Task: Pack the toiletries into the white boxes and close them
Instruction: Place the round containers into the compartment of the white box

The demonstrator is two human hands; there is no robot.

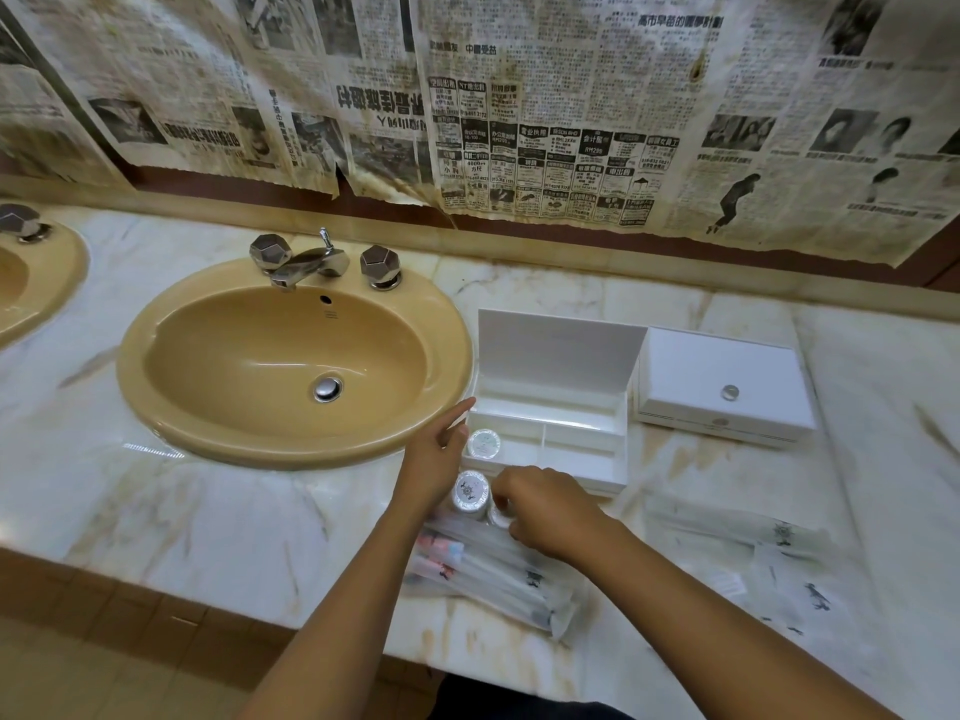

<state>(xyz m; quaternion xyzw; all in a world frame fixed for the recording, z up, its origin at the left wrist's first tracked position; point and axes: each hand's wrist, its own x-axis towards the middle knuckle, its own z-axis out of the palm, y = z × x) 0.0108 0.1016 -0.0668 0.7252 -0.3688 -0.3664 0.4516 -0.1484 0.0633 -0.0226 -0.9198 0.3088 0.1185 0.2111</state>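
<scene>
An open white box [582,407] with a raised lid stands on the marble counter right of the sink. One small round-capped bottle [483,443] sits in its front left compartment. My left hand [434,454] rests against the box's left front corner, fingers apart, index finger pointing at the box. A second round-capped bottle [471,492] stands just before the box between my hands. My right hand [545,506] curls over a third small bottle [500,516], mostly hidden by the fingers. Wrapped toothbrush packets [498,574] lie under my hands. A closed white box [722,387] stands to the right.
The tan sink [291,366] with chrome taps [311,262] lies to the left. More clear wrapped packets [753,553] are spread on the counter at the right. Newspaper covers the wall behind. The counter's front edge runs below my forearms.
</scene>
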